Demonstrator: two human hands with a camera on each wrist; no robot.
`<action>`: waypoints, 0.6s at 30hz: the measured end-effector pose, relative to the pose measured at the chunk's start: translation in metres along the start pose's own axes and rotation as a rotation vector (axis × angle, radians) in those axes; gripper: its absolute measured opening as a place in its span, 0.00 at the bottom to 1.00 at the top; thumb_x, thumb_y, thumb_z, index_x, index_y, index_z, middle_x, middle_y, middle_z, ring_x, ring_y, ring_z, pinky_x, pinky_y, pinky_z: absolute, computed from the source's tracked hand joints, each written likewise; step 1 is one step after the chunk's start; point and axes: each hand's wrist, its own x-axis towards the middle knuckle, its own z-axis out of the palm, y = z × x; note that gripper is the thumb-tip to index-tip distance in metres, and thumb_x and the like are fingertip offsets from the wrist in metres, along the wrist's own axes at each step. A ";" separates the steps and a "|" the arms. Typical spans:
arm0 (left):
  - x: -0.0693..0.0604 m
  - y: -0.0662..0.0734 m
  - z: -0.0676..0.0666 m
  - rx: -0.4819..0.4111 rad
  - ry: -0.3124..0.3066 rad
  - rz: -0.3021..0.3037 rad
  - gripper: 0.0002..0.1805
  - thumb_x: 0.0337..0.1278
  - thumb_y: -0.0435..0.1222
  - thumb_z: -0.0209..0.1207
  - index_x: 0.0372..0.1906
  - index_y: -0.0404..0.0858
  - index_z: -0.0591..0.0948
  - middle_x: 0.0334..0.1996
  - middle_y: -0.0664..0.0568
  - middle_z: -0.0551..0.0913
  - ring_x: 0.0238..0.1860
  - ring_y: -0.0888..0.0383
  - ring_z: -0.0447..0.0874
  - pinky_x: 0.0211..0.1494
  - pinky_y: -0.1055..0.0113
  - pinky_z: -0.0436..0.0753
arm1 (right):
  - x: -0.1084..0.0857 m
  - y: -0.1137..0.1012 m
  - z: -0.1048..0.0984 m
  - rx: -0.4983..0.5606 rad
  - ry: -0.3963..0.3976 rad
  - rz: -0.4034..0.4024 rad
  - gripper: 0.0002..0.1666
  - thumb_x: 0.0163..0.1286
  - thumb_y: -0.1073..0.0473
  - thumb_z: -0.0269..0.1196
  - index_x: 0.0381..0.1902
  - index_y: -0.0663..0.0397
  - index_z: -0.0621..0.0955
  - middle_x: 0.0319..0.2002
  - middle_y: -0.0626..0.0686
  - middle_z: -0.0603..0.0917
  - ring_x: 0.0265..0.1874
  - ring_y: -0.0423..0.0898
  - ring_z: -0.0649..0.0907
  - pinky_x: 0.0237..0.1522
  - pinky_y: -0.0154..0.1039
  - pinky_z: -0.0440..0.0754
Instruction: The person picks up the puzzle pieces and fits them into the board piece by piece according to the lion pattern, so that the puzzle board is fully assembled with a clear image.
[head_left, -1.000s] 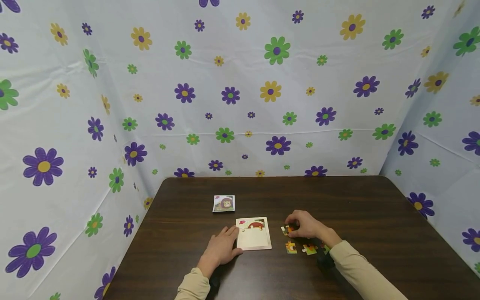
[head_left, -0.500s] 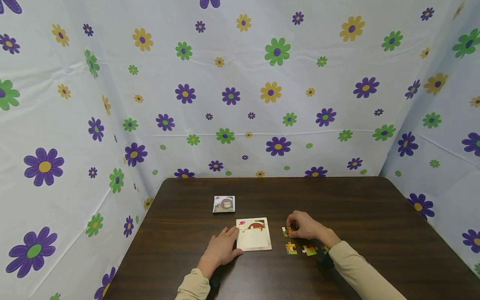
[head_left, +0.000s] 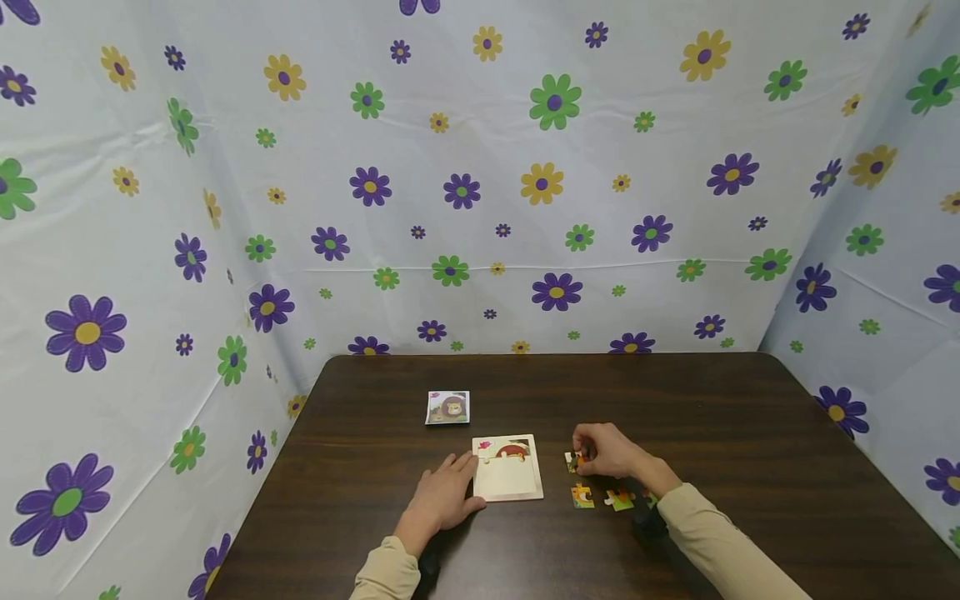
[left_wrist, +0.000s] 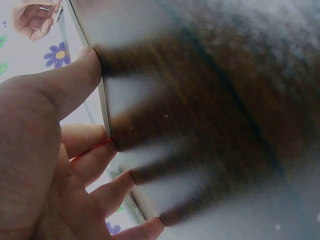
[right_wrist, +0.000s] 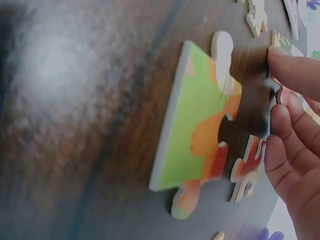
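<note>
My left hand point(head_left: 442, 493) lies with extended fingers along the left edge of a square puzzle board point(head_left: 506, 483). In the left wrist view the thumb point(left_wrist: 82, 75) touches the board's edge. The board's top strip bears fitted picture pieces; its lower part is bare. To the right, my right hand point(head_left: 609, 450) pinches a jigsaw piece point(head_left: 572, 462) at the tabletop, partly hidden by the fingers. Below it lie an orange jigsaw piece point(head_left: 582, 497) and a green-and-orange jigsaw piece point(head_left: 619, 499), the latter large in the right wrist view. Another green piece point(head_left: 652, 498) shows partly beside the right wrist.
A small lion picture card point(head_left: 448, 407) lies behind the board, slightly left. The dark wooden table point(head_left: 675, 392) has rounded far corners. A white flowered curtain point(head_left: 480, 233) surrounds its back and sides.
My right hand has shifted very slightly to the right, with the pinched jigsaw piece. My left hand and the board have stayed still.
</note>
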 end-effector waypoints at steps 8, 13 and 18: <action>0.000 -0.001 0.001 -0.004 -0.001 -0.007 0.38 0.54 0.53 0.63 0.66 0.37 0.71 0.65 0.45 0.71 0.65 0.41 0.68 0.56 0.37 0.71 | 0.001 0.001 0.004 0.033 0.010 0.017 0.18 0.51 0.64 0.74 0.32 0.52 0.75 0.25 0.45 0.75 0.23 0.36 0.72 0.27 0.32 0.71; 0.000 -0.001 0.001 -0.006 -0.004 -0.009 0.38 0.54 0.53 0.63 0.66 0.37 0.71 0.66 0.46 0.71 0.66 0.42 0.67 0.56 0.38 0.70 | 0.001 -0.001 0.004 0.054 0.033 -0.012 0.14 0.54 0.68 0.71 0.31 0.54 0.75 0.24 0.44 0.75 0.24 0.36 0.72 0.28 0.33 0.71; 0.001 -0.001 0.002 0.000 -0.002 -0.007 0.38 0.55 0.53 0.63 0.66 0.37 0.71 0.66 0.46 0.71 0.66 0.42 0.67 0.56 0.37 0.71 | 0.003 -0.004 0.002 0.081 0.061 0.001 0.13 0.56 0.68 0.70 0.32 0.54 0.75 0.24 0.44 0.75 0.22 0.35 0.73 0.24 0.32 0.73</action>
